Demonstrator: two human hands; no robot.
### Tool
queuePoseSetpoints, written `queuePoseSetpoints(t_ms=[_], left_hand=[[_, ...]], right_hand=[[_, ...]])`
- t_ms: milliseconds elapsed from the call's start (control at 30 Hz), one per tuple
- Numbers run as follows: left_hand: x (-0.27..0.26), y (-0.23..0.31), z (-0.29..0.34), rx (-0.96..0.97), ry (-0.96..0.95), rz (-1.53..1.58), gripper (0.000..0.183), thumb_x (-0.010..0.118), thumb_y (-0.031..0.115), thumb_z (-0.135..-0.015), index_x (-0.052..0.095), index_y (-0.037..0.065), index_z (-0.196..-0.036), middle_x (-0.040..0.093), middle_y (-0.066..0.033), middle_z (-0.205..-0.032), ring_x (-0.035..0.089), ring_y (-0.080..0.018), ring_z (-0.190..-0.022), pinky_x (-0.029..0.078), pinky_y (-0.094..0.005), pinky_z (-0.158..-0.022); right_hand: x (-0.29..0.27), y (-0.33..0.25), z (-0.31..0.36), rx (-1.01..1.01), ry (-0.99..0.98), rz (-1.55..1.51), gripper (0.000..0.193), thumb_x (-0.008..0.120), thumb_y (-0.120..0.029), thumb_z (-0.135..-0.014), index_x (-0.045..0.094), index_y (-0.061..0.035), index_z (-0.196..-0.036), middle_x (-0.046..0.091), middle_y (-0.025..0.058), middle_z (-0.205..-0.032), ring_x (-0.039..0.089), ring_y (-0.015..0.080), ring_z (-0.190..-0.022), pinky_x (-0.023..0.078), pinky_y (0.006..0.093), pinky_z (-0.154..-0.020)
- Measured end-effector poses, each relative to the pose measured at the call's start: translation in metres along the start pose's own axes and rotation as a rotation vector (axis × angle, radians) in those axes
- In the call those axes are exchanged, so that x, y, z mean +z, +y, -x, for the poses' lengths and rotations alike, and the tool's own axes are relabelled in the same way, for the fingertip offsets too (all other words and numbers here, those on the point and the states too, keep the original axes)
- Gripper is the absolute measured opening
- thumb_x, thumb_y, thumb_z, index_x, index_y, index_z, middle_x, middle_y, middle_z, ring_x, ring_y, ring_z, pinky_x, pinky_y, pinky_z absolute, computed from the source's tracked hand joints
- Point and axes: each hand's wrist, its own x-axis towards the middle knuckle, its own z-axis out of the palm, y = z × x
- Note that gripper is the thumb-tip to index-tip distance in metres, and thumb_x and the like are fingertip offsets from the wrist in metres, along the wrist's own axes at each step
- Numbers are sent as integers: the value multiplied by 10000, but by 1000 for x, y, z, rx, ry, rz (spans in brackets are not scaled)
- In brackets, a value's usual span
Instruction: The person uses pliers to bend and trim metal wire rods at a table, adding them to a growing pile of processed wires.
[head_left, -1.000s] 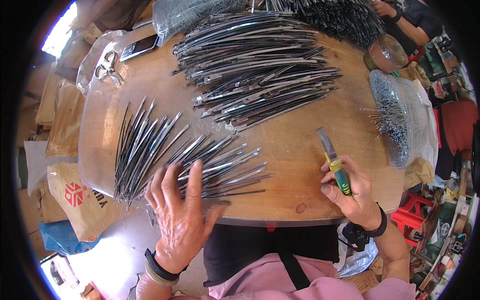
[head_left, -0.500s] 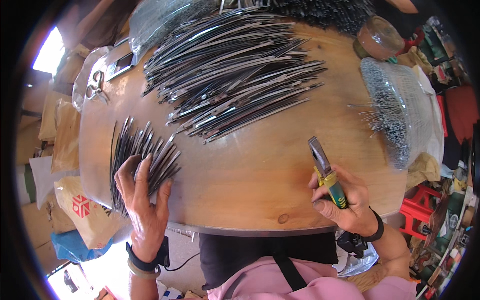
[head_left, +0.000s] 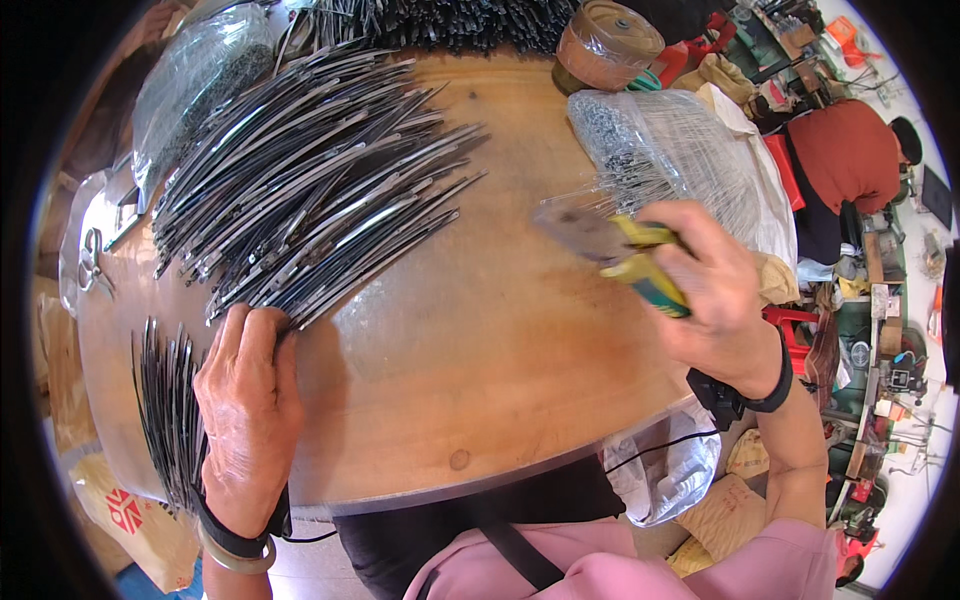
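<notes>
A wide pile of thin dark metal strips lies across the left half of the table. At its near end is my left hand, fingers bent and pressed together on the strip ends; their tips are partly hidden. Beside that wrist lies a smaller bunch of similar strips. My right hand is closed round the yellow-and-green handles of a pair of pliers. The pliers' jaws point left above the table, smeared by motion, and nothing shows clearly between them.
Scissors lie at the table's left edge. A clear bag of thin wires rests at the right, behind the pliers, next to a taped round container. More dark strips lie at the far edge. Another person sits beyond, at the right.
The view has turned right, so the table appears further left. My left hand has gone from the smaller bunch to the big pile's near end. My right hand has swung the pliers' jaws leftward.
</notes>
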Motion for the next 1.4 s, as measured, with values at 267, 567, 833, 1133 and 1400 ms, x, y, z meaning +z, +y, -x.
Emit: queuePoseSetpoints(t_ms=[267, 567, 833, 1133, 1400], left_hand=[[-17, 9, 35, -85, -37, 131, 89, 586, -54, -815, 560, -2, -883, 537, -168, -804, 566, -395, -697, 461, -402, -598], [-4, 38, 83, -200, -40, 373, 119, 595, -96, -774, 574, -18, -861, 533, -165, -762, 547, -337, -649, 447, -340, -603], [-14, 53, 102, -886, -188, 1250, 70, 644, -19, -841, 582, -11, -872, 620, -101, -699, 444, -111, -398, 300, -215, -370], [-35, 63, 116, -979, 38, 2029, 375, 656, 0, -787, 530, 14, -1140, 563, -142, -782, 450, -153, -391, 368, -252, -309], [-16, 83, 98, -921, -317, 2290, 328, 691, 5, -761, 611, -42, -1075, 620, -227, -749, 552, -264, -429, 432, -338, -355]], right_hand=[[9, 5, 11, -173, 73, 237, 219, 653, 2, -586, 598, 37, -796, 580, 166, -1023, 594, 310, -868, 509, 379, -747], [-43, 10, 52, 136, 398, 198, 199, 732, -2, -721, 625, 37, -885, 603, 165, -1013, 639, 316, -822, 508, 354, -692], [-55, -39, 104, 160, 477, 282, 147, 707, 25, -755, 646, 27, -889, 605, 191, -1033, 621, 295, -866, 507, 376, -747], [0, -34, 148, 1032, 683, -1741, 161, 721, -133, -820, 604, -44, -885, 543, 89, -1032, 516, 185, -830, 424, 298, -675], [27, -81, 96, 751, 428, -2181, 190, 737, -124, -792, 564, -45, -796, 468, 60, -991, 499, 153, -780, 431, 286, -626]])
